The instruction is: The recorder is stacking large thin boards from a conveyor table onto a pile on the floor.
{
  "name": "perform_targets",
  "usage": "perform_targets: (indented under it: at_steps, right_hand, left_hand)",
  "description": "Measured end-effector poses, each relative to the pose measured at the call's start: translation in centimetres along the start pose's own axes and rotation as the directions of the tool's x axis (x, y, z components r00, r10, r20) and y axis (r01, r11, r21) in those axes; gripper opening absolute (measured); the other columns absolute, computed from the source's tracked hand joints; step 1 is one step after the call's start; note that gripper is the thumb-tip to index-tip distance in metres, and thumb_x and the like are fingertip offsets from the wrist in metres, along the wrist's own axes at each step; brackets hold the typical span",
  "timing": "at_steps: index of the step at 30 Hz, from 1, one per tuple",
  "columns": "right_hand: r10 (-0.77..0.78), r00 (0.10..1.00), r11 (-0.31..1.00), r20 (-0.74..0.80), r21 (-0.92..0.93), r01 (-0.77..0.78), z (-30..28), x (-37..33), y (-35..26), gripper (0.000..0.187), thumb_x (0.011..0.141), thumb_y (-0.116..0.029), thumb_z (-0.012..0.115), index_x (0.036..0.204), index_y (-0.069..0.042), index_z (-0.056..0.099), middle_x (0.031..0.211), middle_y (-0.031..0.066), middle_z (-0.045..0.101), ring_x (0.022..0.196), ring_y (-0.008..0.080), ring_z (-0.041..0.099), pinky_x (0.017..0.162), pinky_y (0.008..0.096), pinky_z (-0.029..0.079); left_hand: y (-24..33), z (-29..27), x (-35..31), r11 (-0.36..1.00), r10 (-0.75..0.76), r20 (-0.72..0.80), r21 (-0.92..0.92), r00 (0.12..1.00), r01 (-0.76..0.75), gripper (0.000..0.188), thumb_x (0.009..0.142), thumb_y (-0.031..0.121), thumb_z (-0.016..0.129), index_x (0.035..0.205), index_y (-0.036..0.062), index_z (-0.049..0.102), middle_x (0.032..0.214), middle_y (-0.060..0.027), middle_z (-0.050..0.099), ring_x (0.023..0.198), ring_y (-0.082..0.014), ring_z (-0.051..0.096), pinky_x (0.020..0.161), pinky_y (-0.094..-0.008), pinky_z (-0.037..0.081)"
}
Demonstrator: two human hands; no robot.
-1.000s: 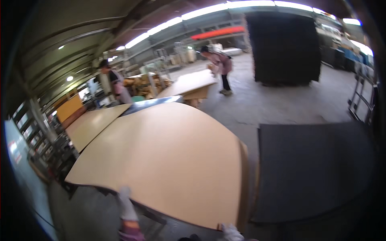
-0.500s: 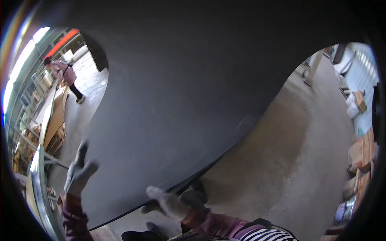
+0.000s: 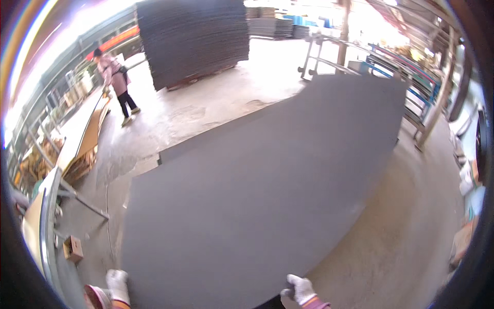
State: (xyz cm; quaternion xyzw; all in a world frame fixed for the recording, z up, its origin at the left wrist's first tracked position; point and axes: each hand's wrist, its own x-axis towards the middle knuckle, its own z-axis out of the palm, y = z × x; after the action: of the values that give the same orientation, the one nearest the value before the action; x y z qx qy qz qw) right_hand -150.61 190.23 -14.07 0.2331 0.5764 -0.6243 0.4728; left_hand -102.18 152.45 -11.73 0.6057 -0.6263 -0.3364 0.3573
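A large dark grey sheet [image 3: 257,195] spreads out in front of me, its far end reaching away to the upper right. My left hand [image 3: 118,286], in a pale work glove, is closed at the sheet's near left edge. At the near right edge my right hand [image 3: 299,289], gloved too, grips the sheet with the thumb along its top face. Fingers under the sheet are hidden on both sides. Along the sheet's far left side shows another dark edge, stepped near a corner; whether it is a second sheet I cannot tell.
A tall stack of dark sheets [image 3: 195,44] stands beyond. A person [image 3: 116,77] bends over a long bench of brown boards [image 3: 92,126] at the left. Nearer are a metal-edged table [image 3: 49,232] and a small carton [image 3: 73,249]. Metal racks [image 3: 411,87] and a post [image 3: 437,98] stand at the far right.
The sheet, which rose in front and blocked the far view, has come down and lies lower. Both hands, earlier spread against or near it, are now closed at its near edges.
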Motion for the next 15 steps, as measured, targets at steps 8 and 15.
perform_targets:
  at_steps: [8,15]
  right_hand:
    - [-0.216,0.94,0.976,-0.265,-0.04,0.213,-5.6,19.5,-5.1,0.019,0.088,-0.029,0.061,0.097,-0.012,0.062,0.089,0.0013,0.062,0.069,0.0177,0.057,0.05,0.0325,0.044]
    - [-0.063,0.912,0.994,-0.405,-0.109,0.02,-4.4,30.9,-2.6,0.018,0.089,-0.028,0.067,0.101,-0.015,0.063,0.095,0.0002,0.064,0.072,0.0151,0.058,0.056,0.0291,0.046]
  left_hand:
    - [6.7,23.6,-4.0,0.797,-0.547,0.256,-0.133,0.797,0.59,0.072,0.081,0.031,0.067,0.135,-0.0117,0.044,0.131,-0.02,0.054,0.121,-0.0281,0.052,0.101,-0.0365,0.042]
    - [-3.0,34.8,1.6,0.858,-0.494,0.358,0.05,0.792,0.512,0.043,0.08,0.037,0.064,0.095,-0.0029,0.06,0.09,-0.0211,0.063,0.087,-0.0306,0.06,0.08,-0.0374,0.046]
